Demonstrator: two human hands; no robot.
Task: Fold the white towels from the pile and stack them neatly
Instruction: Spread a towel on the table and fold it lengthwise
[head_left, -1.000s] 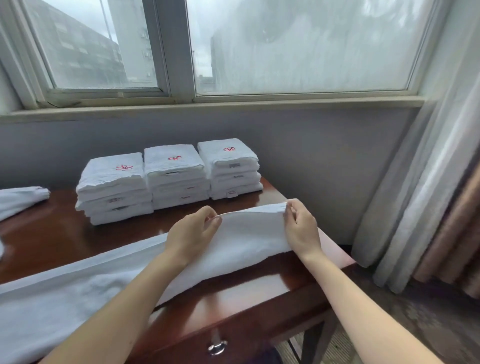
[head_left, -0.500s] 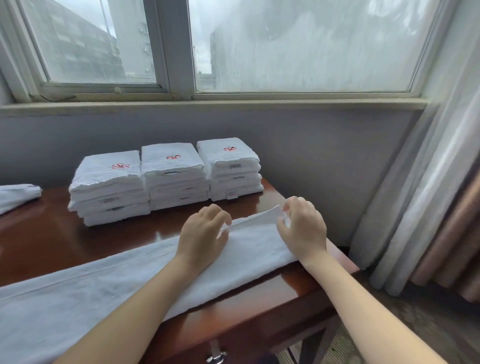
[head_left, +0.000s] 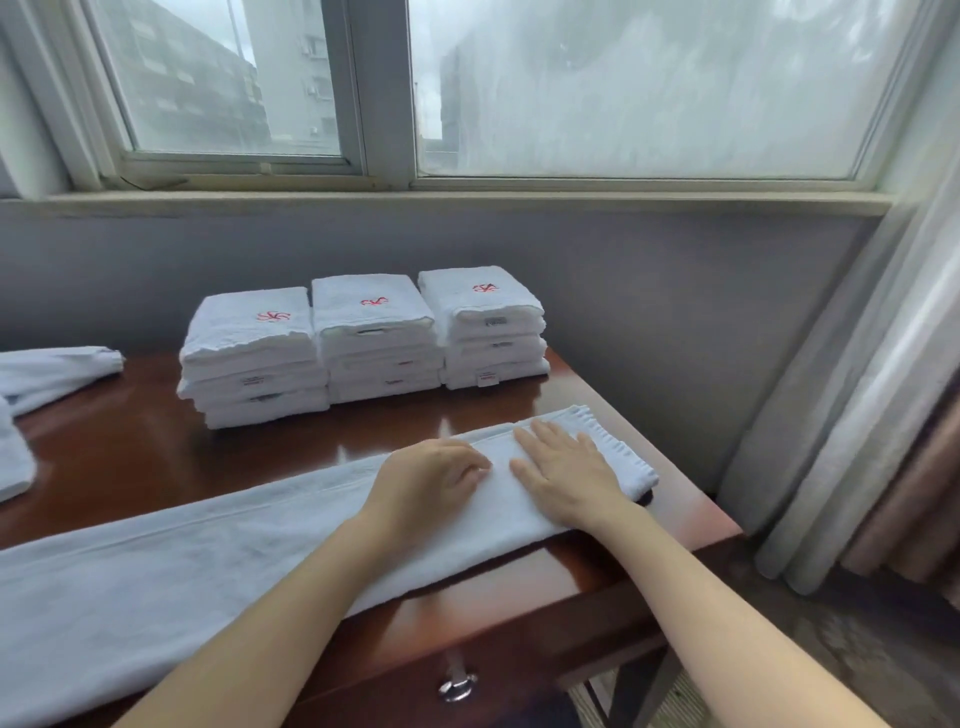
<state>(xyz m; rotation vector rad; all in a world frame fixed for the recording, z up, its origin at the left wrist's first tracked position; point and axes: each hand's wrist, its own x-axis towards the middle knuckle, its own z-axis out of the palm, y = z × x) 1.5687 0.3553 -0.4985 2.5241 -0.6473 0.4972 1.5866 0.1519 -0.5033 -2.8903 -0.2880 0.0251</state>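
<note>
A long white towel (head_left: 208, 561), folded lengthwise into a strip, lies across the dark wooden table (head_left: 130, 447) from the lower left to the right end. My right hand (head_left: 566, 467) lies flat on the strip near its right end, fingers straight. My left hand (head_left: 431, 473) rests on the towel just left of it, its fingers curved down onto the cloth. Three stacks of folded white towels with red logos (head_left: 363, 343) stand side by side at the back of the table.
More white towels (head_left: 47, 374) lie at the table's left edge. A wall and window sill (head_left: 467, 200) run behind the table. Curtains (head_left: 857, 415) hang at the right. A drawer handle (head_left: 457, 683) shows below the table's front edge.
Both hands pinched the towel's far edge lifted above the table, then lowered it. Now the edge lies down and both hands rest on top of the strip.
</note>
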